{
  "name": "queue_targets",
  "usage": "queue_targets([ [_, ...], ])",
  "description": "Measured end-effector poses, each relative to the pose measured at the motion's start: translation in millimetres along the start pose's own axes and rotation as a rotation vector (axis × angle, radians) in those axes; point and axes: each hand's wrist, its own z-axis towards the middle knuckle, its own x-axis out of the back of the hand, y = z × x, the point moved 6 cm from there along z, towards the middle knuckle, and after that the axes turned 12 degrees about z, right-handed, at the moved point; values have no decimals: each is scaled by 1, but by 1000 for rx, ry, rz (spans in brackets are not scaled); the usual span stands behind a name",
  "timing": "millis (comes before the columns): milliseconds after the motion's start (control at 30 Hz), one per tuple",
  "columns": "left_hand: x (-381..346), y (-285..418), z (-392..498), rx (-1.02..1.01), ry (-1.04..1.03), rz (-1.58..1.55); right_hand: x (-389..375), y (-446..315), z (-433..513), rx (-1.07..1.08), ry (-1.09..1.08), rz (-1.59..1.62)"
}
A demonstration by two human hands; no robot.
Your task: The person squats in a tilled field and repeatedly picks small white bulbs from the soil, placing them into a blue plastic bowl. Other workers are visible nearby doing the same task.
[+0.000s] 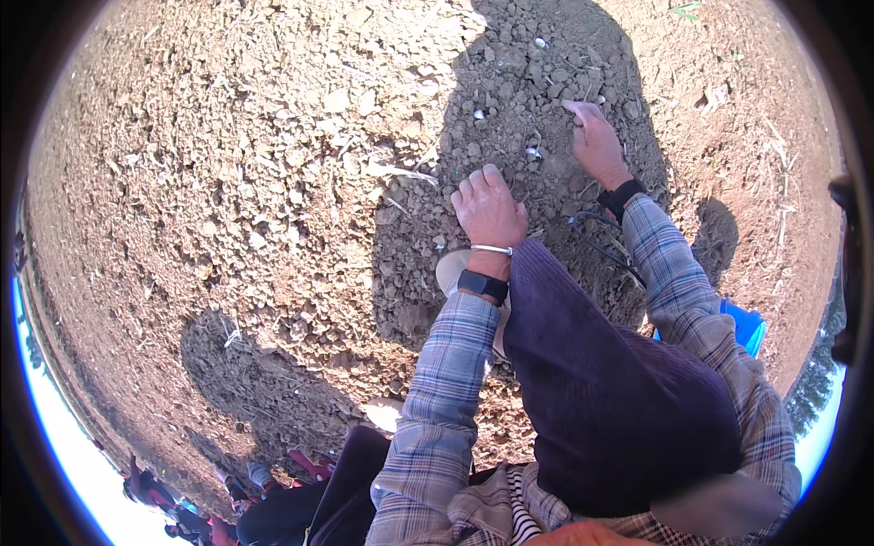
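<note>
My left hand point(490, 210) hangs low over shaded, cloddy soil point(509, 89), back up and fingers curled under. Whether it holds anything is hidden. Farther out to the right, my right hand point(601, 145) reaches down to the soil with its index finger extended; its palm side is out of sight. Just beyond that finger lies a small pale clove-like piece point(601, 99). Similar white pieces dot the shaded ground: one near the top point(540, 42), one point(479, 115) beyond my left hand, and one point(532, 152) between the two hands.
A blue plastic container point(744, 326) stands beside my right forearm. A dark thin cord or tube point(601, 235) curves near my right wrist. Dry stalk litter point(403, 172) lies leftward. My pale shoe point(450, 268) is beneath my left wrist. Other people point(153, 491) are at lower left.
</note>
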Motion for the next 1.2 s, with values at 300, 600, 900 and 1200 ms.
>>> queue_targets([
  [300, -28, 27, 31, 104, -25, 130, -32, -36, -6, -28, -128, -345],
  [600, -18, 35, 36, 162, -22, -429, -25, -55, -20, -80, -184, 294],
  [900, 14, -37, 23, 187, 51, 56, -37, -51, 63, 98, -112, 21],
  [1200, -6, -20, 68, 348, -3, 20, -79, -79, 40, 20, -195, -33],
])
